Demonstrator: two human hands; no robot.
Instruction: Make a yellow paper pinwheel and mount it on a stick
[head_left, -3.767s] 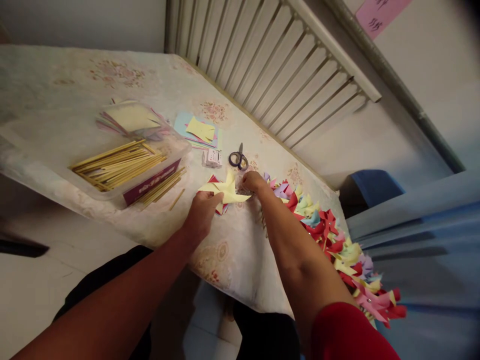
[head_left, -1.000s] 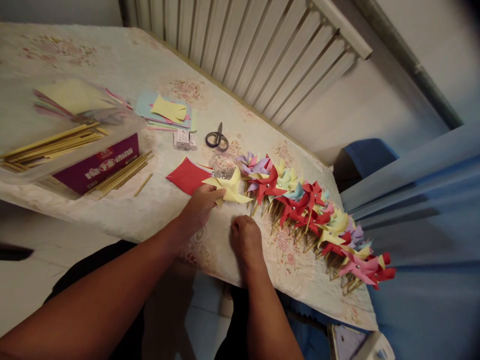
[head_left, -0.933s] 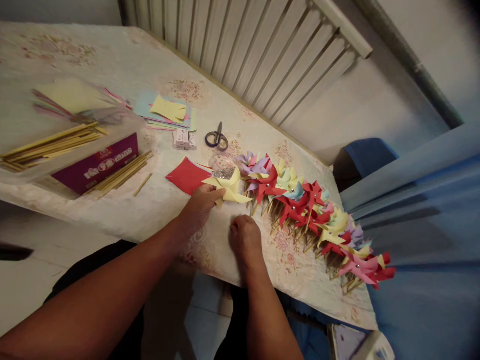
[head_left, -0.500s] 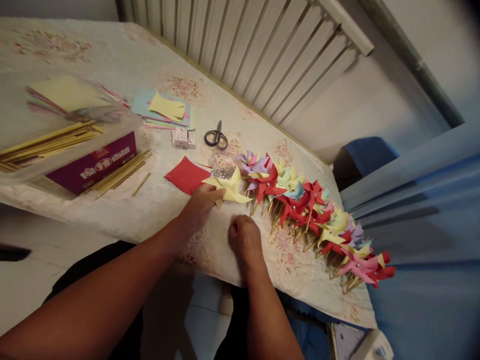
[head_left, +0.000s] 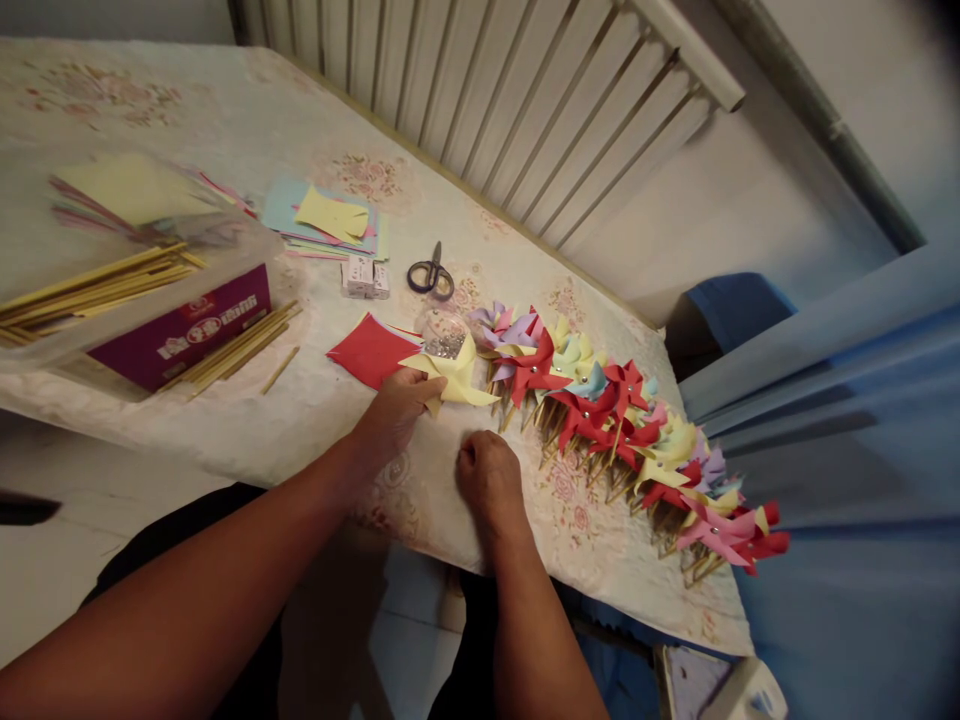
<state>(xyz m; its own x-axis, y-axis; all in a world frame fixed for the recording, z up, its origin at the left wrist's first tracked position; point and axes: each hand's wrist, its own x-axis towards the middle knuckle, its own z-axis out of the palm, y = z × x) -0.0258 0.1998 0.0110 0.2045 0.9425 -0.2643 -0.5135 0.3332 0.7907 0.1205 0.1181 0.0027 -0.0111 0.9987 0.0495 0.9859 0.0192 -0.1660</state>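
My left hand (head_left: pixel 395 408) is closed on a folded yellow paper pinwheel (head_left: pixel 453 372), held just above the cloth-covered table (head_left: pixel 315 420). My right hand (head_left: pixel 487 478) rests on the table a little nearer to me, fingers curled in a pinch; what they hold is too small to see. A red paper square (head_left: pixel 365 351) lies under the pinwheel's left side. A small clear heap of shiny pins (head_left: pixel 444 335) sits just behind it.
A long row of finished pinwheels (head_left: pixel 622 425) on sticks runs to the right along the table. Scissors (head_left: pixel 431 275), a small white box (head_left: pixel 358 277), stacked coloured paper (head_left: pixel 326 220), a clear tub (head_left: pixel 131 290) of wooden sticks and loose sticks (head_left: pixel 244 348) lie further left.
Since 3.8 s ago my right hand has drawn back from the pins towards me, closed in a pinch. In the last second, both hands and the pinwheel have barely moved.
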